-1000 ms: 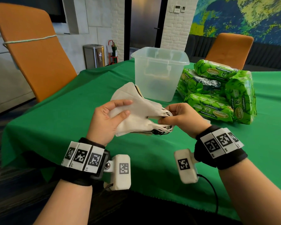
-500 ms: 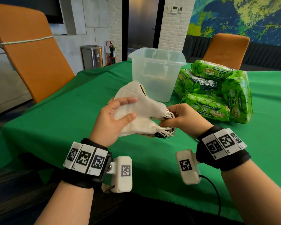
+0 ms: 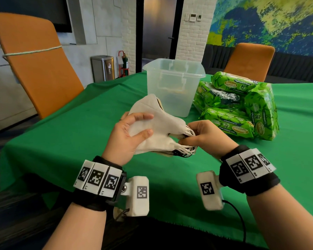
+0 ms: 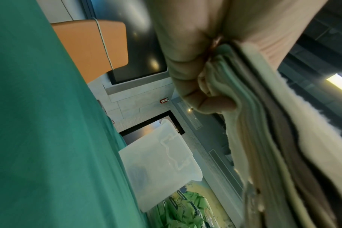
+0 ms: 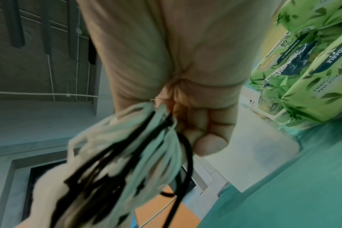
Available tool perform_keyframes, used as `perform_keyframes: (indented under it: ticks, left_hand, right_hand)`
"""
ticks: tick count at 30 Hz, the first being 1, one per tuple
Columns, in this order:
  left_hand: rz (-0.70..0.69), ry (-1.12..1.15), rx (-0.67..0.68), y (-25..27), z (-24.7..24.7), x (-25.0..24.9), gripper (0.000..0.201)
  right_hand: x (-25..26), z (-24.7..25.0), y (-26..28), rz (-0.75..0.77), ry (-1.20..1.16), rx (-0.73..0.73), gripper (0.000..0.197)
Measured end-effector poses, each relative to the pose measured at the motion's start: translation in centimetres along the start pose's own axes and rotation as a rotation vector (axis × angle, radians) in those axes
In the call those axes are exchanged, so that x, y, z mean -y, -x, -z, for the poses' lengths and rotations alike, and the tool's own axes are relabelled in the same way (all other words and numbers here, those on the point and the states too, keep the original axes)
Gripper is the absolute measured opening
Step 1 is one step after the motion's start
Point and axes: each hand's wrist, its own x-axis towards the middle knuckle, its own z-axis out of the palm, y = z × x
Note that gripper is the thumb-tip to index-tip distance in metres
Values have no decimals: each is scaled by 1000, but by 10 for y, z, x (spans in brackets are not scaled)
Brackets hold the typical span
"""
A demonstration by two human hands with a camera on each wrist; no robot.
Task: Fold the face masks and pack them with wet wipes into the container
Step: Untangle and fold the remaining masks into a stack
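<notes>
A stack of folded white and dark face masks (image 3: 158,127) is held above the green table (image 3: 79,134). My left hand (image 3: 130,132) grips the stack's left end, thumb on top and fingers underneath; the layered mask edges (image 4: 263,131) show in the left wrist view. My right hand (image 3: 199,136) pinches the bundle of white and black ear loops (image 3: 187,139) at the right end, and the same ear loops (image 5: 137,146) hang from its curled fingers in the right wrist view. A clear plastic container (image 3: 173,85) stands behind the masks. Green wet wipe packs (image 3: 237,105) are piled to its right.
Two orange chairs stand at the table, one (image 3: 34,62) at the left and one (image 3: 249,60) at the far side. A steel bin (image 3: 102,68) is on the floor behind. The table's near edge (image 3: 170,221) runs just past my wrists.
Both hands and the mask stack have stayed nearly where they were; the left thumb and fingers have shifted slightly on the stack, and the head view has drifted a little.
</notes>
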Motion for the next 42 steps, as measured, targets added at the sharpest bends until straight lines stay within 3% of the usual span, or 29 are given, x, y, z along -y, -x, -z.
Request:
perform_keyframes:
  ticks: [5,10,15,19,21,24,27,31,34,37,42]
  left_hand:
    - [-20,-15,70,-1,-8,-4,24]
    - [-53,-69,182,-4,-11,-5,20]
    - [-53,-25,250,-3,-16,-8,23]
    - [-4,234,-35,2,-17,0,28]
    - [28,365,-159,6,-24,3,33]
    - [11,394,-159,13,-37,4,40]
    - [41,340,-157,11,-41,5,41]
    - [125,277,-165,6,-35,7,37]
    - [150,245,-162,5,-36,4,39]
    - [163,226,-157,3,-37,4,41]
    - [171,213,-127,1,-37,7,41]
  right_hand:
    - [3,0,2,-9,58,141,28]
    - [12,3,-3,-24,-359,158,71]
    - [21,-17,-8,-5,-319,150,33]
    - [14,-22,-10,4,-369,27,14]
    - [13,-28,-11,23,-467,-17,12]
    - [13,-38,-13,19,-630,-77,16]
    - [17,-35,-12,-23,-607,-104,10]
    - [11,6,-18,-186,-279,-191,11]
    - [-12,49,-34,-288,376,-228,15]
    - [-39,68,-51,-378,928,23,28]
    - [-61,59,-62,-458,1008,256,39]
